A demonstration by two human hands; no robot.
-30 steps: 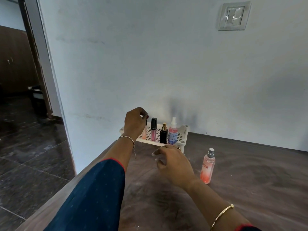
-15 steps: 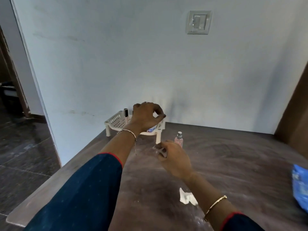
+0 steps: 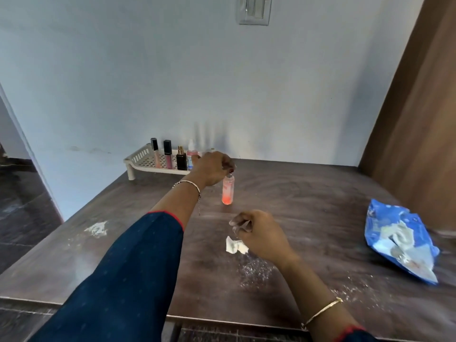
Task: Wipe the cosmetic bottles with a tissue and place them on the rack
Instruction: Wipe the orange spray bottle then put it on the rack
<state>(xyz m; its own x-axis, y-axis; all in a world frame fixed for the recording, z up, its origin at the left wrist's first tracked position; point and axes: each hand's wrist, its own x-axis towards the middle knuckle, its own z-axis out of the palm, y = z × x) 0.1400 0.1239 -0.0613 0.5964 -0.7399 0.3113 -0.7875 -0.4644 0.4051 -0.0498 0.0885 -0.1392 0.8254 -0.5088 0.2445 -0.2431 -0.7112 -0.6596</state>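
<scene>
A pink spray bottle (image 3: 228,192) stands upright on the dark wooden table (image 3: 308,198). My left hand (image 3: 212,169) reaches over it from the left and pinches its cap from above. My right hand (image 3: 261,234) hovers nearer to me with fingers loosely curled, right beside a crumpled white tissue (image 3: 234,245) lying on the table; I see nothing held in it. At the back left stands the white rack (image 3: 139,157), carrying two lip gloss tubes (image 3: 167,154), a black perfume bottle (image 3: 181,161) and a small spray bottle (image 3: 190,154).
A blue tissue packet (image 3: 399,240) lies at the right of the table. White powder patches (image 3: 96,228) mark the left and near parts. A brown wooden panel (image 3: 419,119) bounds the right side, a white wall the back, and an open doorway lies left.
My left hand left the rack, moved right and took hold of the pink bottle's cap. My right hand drew back toward the tissue. The view swung right and down.
</scene>
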